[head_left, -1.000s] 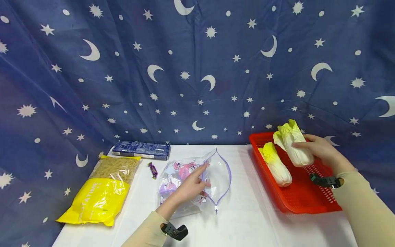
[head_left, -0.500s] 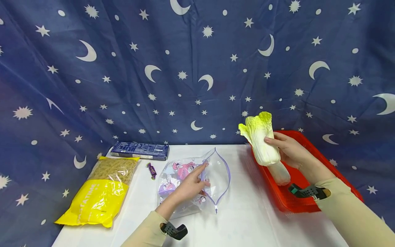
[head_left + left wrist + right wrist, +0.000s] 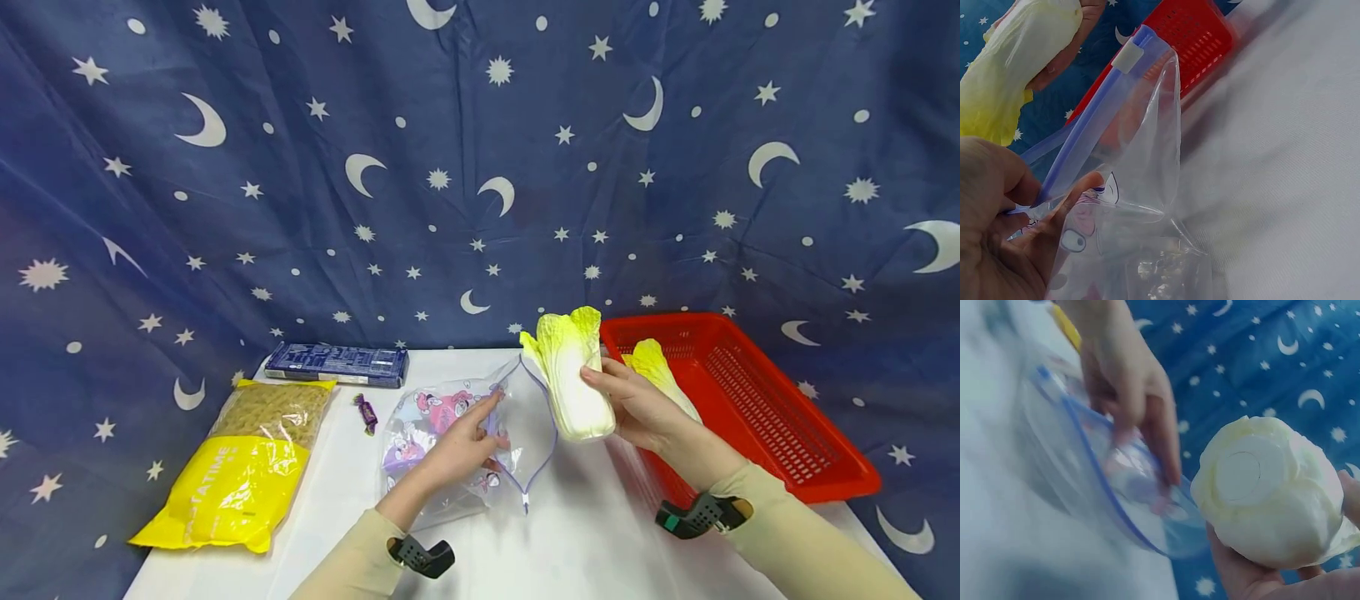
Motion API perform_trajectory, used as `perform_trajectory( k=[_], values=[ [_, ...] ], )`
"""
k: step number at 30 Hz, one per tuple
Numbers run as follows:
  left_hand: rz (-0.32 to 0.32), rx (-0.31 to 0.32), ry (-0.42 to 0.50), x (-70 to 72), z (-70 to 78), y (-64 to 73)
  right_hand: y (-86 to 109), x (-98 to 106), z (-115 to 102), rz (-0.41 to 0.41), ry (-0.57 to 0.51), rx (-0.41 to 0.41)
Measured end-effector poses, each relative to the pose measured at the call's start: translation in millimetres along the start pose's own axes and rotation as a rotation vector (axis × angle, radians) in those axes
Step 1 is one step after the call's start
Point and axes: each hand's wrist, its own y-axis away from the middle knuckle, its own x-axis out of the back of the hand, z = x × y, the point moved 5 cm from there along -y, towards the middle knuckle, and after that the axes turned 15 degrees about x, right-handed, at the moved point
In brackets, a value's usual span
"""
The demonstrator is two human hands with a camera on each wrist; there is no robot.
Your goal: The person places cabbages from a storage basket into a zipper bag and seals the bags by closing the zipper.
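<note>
My right hand grips a small napa cabbage with pale stalks and yellow-green leaves, held upright just right of the open mouth of a clear zip bag. The right wrist view shows the cabbage's round white base toward the camera. Cartoon prints and a purple zip edge with a white slider mark the bag. My left hand holds the bag's rim, with the plastic between thumb and fingers in the left wrist view. Some fingers show through the film.
A red basket stands at the right with another napa cabbage in it. On the left lie a yellow pasta bag, a dark blue flat box and a small purple wrapped candy. A starry blue curtain hangs behind.
My right hand has carried the cabbage left out of the red basket to beside the bag's mouth. The left hand and the bag have stayed nearly still.
</note>
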Motion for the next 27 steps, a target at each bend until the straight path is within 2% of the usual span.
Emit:
perform_trajectory(
  k=[6, 13, 18, 22, 27],
  values=[
    [-0.008, 0.01, 0.033, 0.9, -0.6, -1.7, 5.3, -14, 25, -0.048, 0.026, 0.009],
    [-0.028, 0.042, 0.129, 4.6, -2.3, -1.9, 12.3, -8, 46, -0.09, 0.169, 0.005],
    [-0.014, 0.061, 0.139, 7.7, -2.9, -3.1, 16.5, 0, 53, -0.082, 0.377, 0.019],
    [0.003, 0.053, 0.127, 9.2, -0.5, -3.0, 19.2, 3, 58, -0.096, 0.555, 0.053],
    [0.017, 0.04, 0.121, 10.2, 1.0, -2.9, 21.7, 4, 62, -0.138, 0.71, 0.102]
  ],
)
